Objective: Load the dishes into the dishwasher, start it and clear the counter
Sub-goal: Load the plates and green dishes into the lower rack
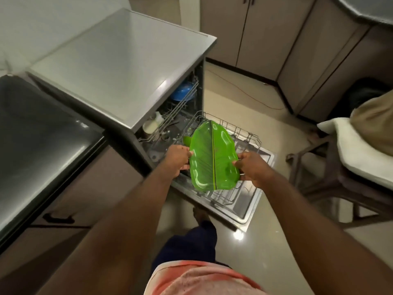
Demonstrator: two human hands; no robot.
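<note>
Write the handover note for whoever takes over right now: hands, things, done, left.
Left hand grips the left edge of the green plate; right hand grips its right edge.
Plate is held above the pulled-out lower rack, over the open door.
Done: blue bowl and white cup already inside the dishwasher.
Left: slot the plate, push rack in, shut door, start, clear counter.

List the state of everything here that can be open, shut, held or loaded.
Dishwasher door: open, folded down flat.
Lower rack: pulled out over the door.
Upper rack: holds a blue bowl.
Green plate: held over the lower rack.
Left hand: grips the plate's left edge.
Right hand: grips its right edge.
Cupboard doors: shut.
</note>
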